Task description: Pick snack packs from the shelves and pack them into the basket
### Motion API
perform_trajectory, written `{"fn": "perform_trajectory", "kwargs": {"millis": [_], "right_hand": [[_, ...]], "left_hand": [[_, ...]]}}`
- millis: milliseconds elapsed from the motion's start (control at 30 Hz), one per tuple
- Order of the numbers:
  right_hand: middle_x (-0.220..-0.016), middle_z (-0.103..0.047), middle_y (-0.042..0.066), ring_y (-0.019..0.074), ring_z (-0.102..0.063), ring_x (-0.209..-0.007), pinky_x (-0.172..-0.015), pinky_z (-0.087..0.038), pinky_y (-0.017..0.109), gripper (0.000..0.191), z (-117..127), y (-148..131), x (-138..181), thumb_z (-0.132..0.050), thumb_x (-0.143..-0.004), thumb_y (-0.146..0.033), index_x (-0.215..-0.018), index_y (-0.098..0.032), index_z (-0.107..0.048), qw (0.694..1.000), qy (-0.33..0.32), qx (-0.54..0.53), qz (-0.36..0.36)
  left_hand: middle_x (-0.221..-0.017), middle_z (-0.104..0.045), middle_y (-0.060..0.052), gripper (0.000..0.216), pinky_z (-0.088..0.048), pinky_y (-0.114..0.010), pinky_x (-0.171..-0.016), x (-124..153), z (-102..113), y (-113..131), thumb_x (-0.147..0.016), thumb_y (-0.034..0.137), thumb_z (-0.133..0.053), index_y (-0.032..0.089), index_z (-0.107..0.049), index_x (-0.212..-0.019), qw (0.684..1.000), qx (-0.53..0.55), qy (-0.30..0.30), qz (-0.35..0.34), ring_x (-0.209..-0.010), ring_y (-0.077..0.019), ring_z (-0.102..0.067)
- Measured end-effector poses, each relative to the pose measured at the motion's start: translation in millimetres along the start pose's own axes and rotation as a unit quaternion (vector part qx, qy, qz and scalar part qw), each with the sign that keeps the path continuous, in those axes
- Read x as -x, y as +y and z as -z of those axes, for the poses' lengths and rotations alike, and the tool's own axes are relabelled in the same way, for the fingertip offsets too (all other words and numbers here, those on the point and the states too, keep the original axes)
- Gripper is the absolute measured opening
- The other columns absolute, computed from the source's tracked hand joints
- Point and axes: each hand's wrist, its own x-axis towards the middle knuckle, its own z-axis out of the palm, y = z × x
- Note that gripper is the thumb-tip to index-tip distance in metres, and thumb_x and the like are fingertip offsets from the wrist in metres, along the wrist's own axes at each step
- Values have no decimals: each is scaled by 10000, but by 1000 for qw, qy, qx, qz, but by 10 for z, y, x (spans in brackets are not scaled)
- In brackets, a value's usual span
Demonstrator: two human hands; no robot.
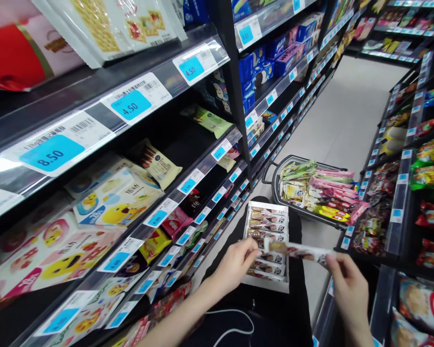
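My right hand [348, 288] pinches one end of a long, thin wrapped snack stick [304, 251], which stretches leftward over a white box. My left hand [237, 258] is closed, thumb and fingertips together, close to the stick's other end. What those fingers hold, if anything, I cannot make out. The open white box [288, 284] lies across my lap, with several similar wrapped sticks [265, 224] laid in a row inside it. Both hands partly cover the lower half of the box.
A dark basket [274, 180] full of packaged snacks stands on the aisle floor ahead. Shelves with blue price tags [131, 105] rise close on my left. More snack shelves [398, 217] line the right side. A white cable [235, 312] loops over my lap.
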Motion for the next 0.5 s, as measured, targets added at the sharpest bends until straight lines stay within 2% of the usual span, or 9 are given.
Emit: {"fn": "perform_trajectory", "kwargs": {"millis": [67,167,233,333,433,500], "right_hand": [[-596,-541,-3,148,-490,-558,-538,-387,240,343,31,223,-301,-544,-786,-512,-707,-178,-556,997,67,6,-30],[-560,-510,-1,161,-462,-545,-544,-355,268,395,3,643,-855,-517,-752,-564,-666,-179,-536,986,139,83,-29],[-563,-521,21,180,-470,-554,-552,-347,291,383,-122,906,-1223,-475,-758,-548,-646,-185,-521,981,129,137,-50],[-527,-517,39,195,-471,-540,-543,-336,312,349,-462,1161,-1678,-450,-772,-489,-586,-196,-493,974,107,182,-86],[-476,-500,42,190,-468,-500,-506,-342,315,374,-840,1220,-1972,-462,-804,-449,-544,-184,-499,975,79,187,-92],[-548,-541,29,161,-498,-518,-509,-387,295,362,-1030,1187,-2080,-482,-845,-422,-624,-144,-550,977,59,189,-80]], "left_hand": [[-797,-600,-24,183,-414,-256,-731,-8,-63,-95,-898,235,-421,169,-560,-799,989,-122,-51,-60,-780,-152,-554],[-876,-617,-65,162,-393,-335,-865,57,-214,-285,-869,149,-433,164,-594,-880,942,-286,-126,-122,-946,-211,-543],[-933,-619,-87,188,-387,-368,-886,114,-327,-397,-853,130,-443,156,-598,-957,918,-341,-152,-129,-1004,-236,-531],[-968,-619,-102,192,-412,-356,-851,157,-454,-480,-860,166,-458,142,-610,-976,907,-358,-187,-119,-958,-225,-560],[-969,-617,-106,218,-438,-364,-828,152,-508,-463,-836,308,-537,138,-619,-945,910,-345,-209,-93,-937,-242,-570],[-988,-612,-111,260,-456,-373,-798,148,-529,-430,-837,343,-531,144,-611,-983,913,-336,-220,-74,-937,-256,-567]]}}
